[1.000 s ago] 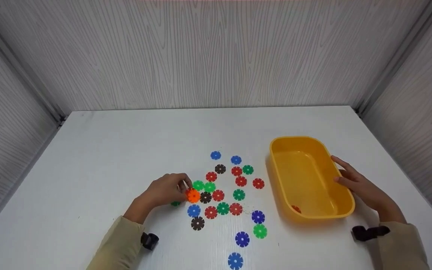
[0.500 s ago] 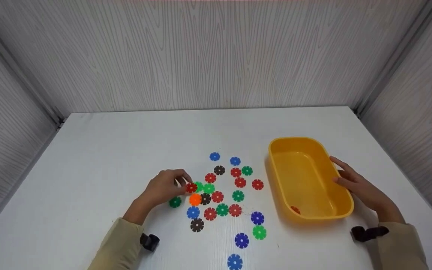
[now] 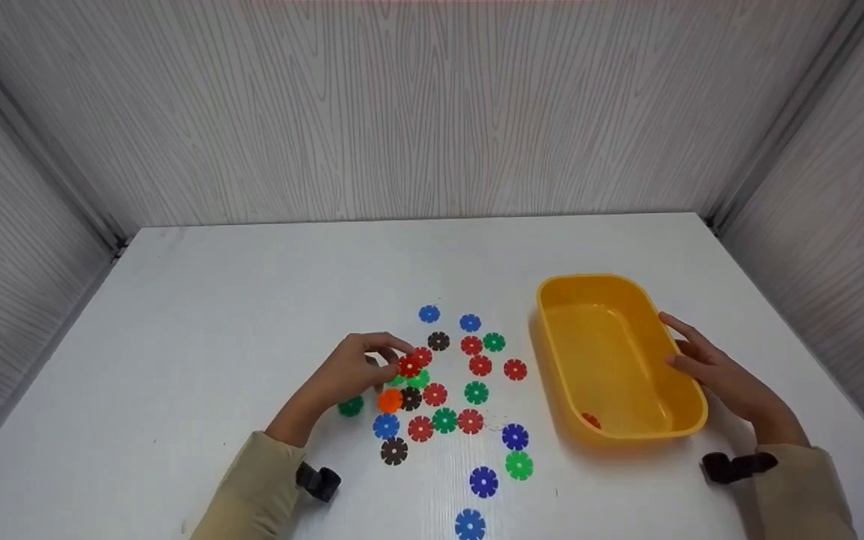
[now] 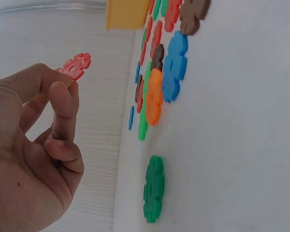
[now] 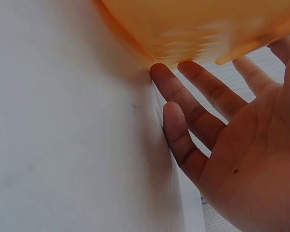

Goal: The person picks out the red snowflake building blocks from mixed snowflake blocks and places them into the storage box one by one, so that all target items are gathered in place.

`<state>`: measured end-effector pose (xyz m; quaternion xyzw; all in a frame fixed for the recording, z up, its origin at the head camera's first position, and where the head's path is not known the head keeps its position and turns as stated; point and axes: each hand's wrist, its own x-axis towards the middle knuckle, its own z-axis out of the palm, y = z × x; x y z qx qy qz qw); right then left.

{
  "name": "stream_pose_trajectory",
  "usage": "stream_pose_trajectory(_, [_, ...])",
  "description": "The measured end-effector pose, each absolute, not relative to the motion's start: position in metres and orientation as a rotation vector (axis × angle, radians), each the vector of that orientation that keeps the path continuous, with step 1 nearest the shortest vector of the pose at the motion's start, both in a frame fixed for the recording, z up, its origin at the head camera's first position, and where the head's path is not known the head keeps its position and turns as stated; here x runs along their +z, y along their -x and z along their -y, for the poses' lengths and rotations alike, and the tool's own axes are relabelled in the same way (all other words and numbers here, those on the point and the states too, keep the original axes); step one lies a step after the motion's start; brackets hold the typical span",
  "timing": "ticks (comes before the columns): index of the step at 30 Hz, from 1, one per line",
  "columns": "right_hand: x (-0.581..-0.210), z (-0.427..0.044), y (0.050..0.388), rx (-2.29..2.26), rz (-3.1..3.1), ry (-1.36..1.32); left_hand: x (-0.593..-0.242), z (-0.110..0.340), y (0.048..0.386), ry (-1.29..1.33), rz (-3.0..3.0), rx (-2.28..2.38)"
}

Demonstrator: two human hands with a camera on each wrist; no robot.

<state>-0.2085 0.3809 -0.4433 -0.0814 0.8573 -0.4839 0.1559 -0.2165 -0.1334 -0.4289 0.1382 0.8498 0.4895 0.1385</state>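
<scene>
My left hand [image 3: 353, 367] pinches a red notched plastic disc [image 4: 77, 65] between thumb and fingertips, raised off the table over the scattered discs. Just under it lie light green discs [image 3: 418, 377], an orange disc [image 3: 390, 400] and a dark brown disc [image 3: 410, 398]. A dark green disc [image 4: 154, 189] lies apart, below the left hand. My right hand [image 3: 724, 382] holds the right side of a yellow plastic tub [image 3: 612, 330], thumb over its rim and fingers against the outer wall [image 5: 198, 34]. Inside the tub, one red-orange disc [image 3: 591, 420] lies in the near left corner.
Several blue, red, green and brown discs are spread over the white table [image 3: 252, 285], left of the tub. A blue disc [image 3: 470, 523] is close to the bottom of the head view. Wood-grain panels [image 3: 402, 112] enclose the back and sides.
The left hand let go of the orange disc, which lies on the table, and holds a red disc instead. It has moved right and slightly away. The right hand and tub stay put.
</scene>
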Motion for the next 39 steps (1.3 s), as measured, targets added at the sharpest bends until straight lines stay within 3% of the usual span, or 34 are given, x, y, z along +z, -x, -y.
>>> stream_pose_trajectory(16, [-0.442,-0.382,0.208,-1.388,-2.456,0.253,-0.419,0.067,0.222,-0.543,-2.216,1.702])
stream_pose_trajectory(29, [-0.44,-0.381,0.205,-1.374,-2.463,0.235,-0.41,0.002,0.219,-0.33,-2.045,1.942])
stream_pose_trajectory(39, [-0.439,-0.38,0.204,-1.397,-2.449,0.244,-0.399,-0.036,0.215,-0.348,-1.99,1.92])
